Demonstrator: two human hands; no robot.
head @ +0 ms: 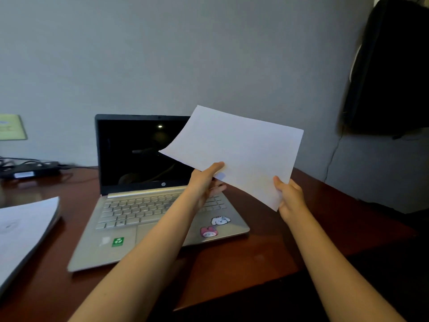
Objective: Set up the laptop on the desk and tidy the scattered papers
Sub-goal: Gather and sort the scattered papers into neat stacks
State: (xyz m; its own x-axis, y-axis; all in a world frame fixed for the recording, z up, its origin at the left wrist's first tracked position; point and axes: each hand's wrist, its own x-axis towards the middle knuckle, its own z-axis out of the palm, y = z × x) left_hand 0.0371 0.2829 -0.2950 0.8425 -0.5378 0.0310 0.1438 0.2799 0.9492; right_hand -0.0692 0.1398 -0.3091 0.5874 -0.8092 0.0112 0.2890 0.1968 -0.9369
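Observation:
A silver laptop stands open on the dark red desk, its screen black, with stickers on the palm rest. Above its right half I hold a blank white sheet of paper in the air, tilted. My left hand grips the sheet's near edge with the thumb on top. My right hand pinches its lower right corner. A stack of papers lies at the desk's left edge.
A black power adapter with cables sits at the back left of the desk. A green card leans on the grey wall. A black bag hangs at the upper right. The desk's right edge drops off near my right arm.

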